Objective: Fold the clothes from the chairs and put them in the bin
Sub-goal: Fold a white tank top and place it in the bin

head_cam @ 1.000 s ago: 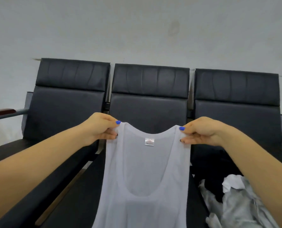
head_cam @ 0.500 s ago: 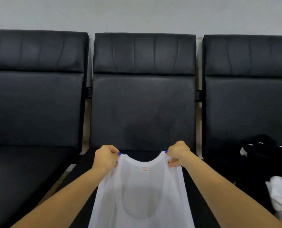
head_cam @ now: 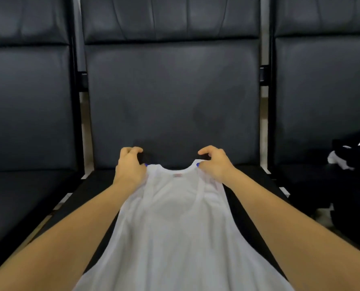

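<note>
White tank top [head_cam: 174, 223] spread on seat, unfolded; left hand [head_cam: 129, 166] and right hand [head_cam: 213, 164] pinching its straps. More clothes [head_cam: 347, 162] right of right hand; bin unseen.

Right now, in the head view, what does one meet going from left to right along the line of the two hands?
left chair → left hand → white tank top, its shoulder straps pinched by both hands, lying on the middle chair → right hand → right chair → pile of dark and white clothes

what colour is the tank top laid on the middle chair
White, slightly sheer: the sleeveless tank top, seen in the head view.
</note>
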`<control>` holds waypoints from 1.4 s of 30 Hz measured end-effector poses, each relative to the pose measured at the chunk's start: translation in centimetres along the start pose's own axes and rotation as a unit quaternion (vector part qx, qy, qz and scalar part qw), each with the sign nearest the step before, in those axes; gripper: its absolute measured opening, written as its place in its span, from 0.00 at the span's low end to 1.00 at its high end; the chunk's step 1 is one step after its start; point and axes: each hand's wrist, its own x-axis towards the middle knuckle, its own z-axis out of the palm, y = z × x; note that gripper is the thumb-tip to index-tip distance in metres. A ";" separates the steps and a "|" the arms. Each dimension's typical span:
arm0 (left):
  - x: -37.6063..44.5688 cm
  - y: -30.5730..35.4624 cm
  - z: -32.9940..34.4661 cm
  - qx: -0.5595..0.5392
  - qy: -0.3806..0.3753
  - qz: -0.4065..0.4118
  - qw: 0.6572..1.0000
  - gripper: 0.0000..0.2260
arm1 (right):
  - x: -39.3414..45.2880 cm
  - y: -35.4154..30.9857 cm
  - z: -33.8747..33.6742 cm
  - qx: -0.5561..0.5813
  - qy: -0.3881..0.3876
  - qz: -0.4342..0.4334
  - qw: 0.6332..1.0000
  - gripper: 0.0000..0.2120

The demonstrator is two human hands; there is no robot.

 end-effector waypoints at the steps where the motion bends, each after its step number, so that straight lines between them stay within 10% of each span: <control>1: -0.7 -0.3 -0.4 -0.013 0.007 0.001 1.000 0.21 | -0.8 0.1 -0.4 -0.001 0.005 -0.011 1.000 0.18; 14: -19.6 -4.5 -14.2 0.068 -0.062 -0.061 0.994 0.07 | -19.9 -0.1 -8.1 -0.172 -0.129 0.087 0.973 0.28; 23: -29.2 -1.3 -18.5 0.272 -0.266 -0.117 0.917 0.27 | -31.2 -1.6 -7.1 -0.437 -0.092 0.128 0.885 0.44; 27: -30.9 -1.1 -18.4 0.231 -0.288 -0.105 0.923 0.17 | -33.5 -0.9 -6.5 -0.470 -0.112 0.069 0.873 0.33; 32: -31.5 -1.4 -18.9 0.048 -0.181 -0.114 0.976 0.12 | -33.2 -0.1 -7.2 -0.364 -0.060 0.033 0.929 0.09; 35: -30.9 -2.6 -19.3 -0.114 -0.079 -0.198 0.970 0.12 | -32.4 0.0 -8.4 0.000 -0.027 0.166 0.986 0.09; 37: -30.4 -4.0 -19.8 -0.183 -0.032 -0.253 0.949 0.11 | -32.3 -0.3 -9.5 0.193 -0.015 0.246 0.950 0.06; 42: -30.3 -6.0 -21.0 -0.103 0.009 -0.229 0.968 0.08 | -31.8 1.1 -11.1 0.233 0.039 0.271 0.933 0.06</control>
